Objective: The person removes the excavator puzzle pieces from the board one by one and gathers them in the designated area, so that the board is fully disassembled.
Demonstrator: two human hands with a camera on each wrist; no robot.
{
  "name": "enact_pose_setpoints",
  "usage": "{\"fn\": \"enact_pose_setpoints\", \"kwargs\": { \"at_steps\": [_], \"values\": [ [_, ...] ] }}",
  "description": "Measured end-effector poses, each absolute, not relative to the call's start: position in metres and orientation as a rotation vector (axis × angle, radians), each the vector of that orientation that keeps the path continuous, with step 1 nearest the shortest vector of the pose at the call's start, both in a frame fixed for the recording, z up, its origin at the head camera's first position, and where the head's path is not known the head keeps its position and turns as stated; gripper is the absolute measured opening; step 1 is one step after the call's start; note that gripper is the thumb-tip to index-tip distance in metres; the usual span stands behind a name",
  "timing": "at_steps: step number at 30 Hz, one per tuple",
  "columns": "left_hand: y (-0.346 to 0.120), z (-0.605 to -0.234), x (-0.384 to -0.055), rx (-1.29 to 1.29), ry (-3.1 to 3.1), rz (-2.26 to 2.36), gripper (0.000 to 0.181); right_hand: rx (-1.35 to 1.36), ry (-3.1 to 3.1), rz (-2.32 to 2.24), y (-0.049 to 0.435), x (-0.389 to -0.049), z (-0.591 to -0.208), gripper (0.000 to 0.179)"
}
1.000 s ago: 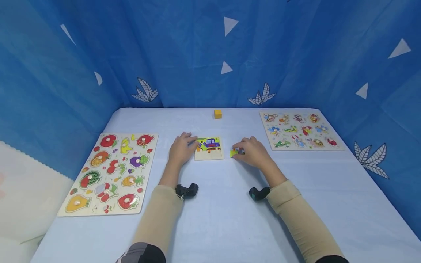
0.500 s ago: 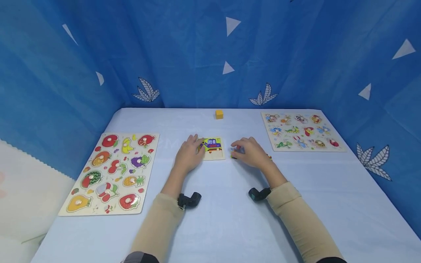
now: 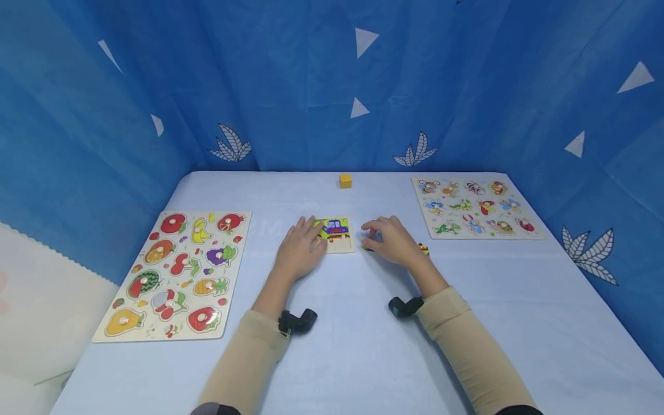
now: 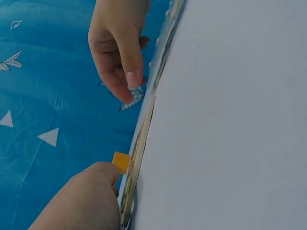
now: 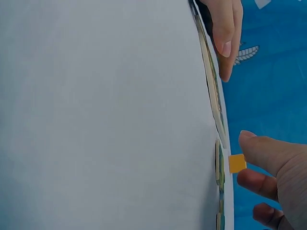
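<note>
A small wooden jigsaw board (image 3: 340, 245) with a colourful vehicle picture lies on the table. My left hand (image 3: 299, 251) is over its left part, fingers extended and covering much of the picture. To the right of the board, my right hand (image 3: 392, 239) hovers with thumb and fingers apart and nothing between them. Low beside its fingertips a loose puzzle piece (image 5: 219, 163) lies flat in the right wrist view. Another piece (image 3: 424, 249) shows past the right wrist, partly hidden by the hand.
A yellow cube (image 3: 345, 181) stands behind the board near the far edge. A fruit knob puzzle (image 3: 230, 288) lies on the left, an insect puzzle (image 3: 436, 226) at the back right. Blue curtain (image 3: 290, 86) hangs beyond the table.
My left hand has shifted right, further over the jigsaw board. My right fingers have come away from a yellow-green puzzle piece and spread, and a piece has come into view by the right wrist.
</note>
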State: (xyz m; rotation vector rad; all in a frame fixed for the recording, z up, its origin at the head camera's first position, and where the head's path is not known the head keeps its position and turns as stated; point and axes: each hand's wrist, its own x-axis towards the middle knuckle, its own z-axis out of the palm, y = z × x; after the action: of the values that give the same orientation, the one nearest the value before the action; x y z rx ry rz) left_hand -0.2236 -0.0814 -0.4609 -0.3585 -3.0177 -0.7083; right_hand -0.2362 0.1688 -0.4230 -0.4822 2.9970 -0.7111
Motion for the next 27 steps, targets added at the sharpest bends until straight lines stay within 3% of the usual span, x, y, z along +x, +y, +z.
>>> {"fn": "enact_pose_setpoints", "kwargs": {
  "at_steps": [8, 27],
  "values": [
    [-0.0823, -0.4614, -0.219, -0.435, -3.053, -0.599, 0.062, -0.438, 2.984, -0.73, 0.169, -0.2354, -0.4221, 0.038],
    [-0.0794, -0.459, -0.2137, -0.443, -3.029, -0.639, 0.056, -0.421, 2.965, -0.765, 0.1688, -0.2357, -0.4232, 0.039]
  ]
}}
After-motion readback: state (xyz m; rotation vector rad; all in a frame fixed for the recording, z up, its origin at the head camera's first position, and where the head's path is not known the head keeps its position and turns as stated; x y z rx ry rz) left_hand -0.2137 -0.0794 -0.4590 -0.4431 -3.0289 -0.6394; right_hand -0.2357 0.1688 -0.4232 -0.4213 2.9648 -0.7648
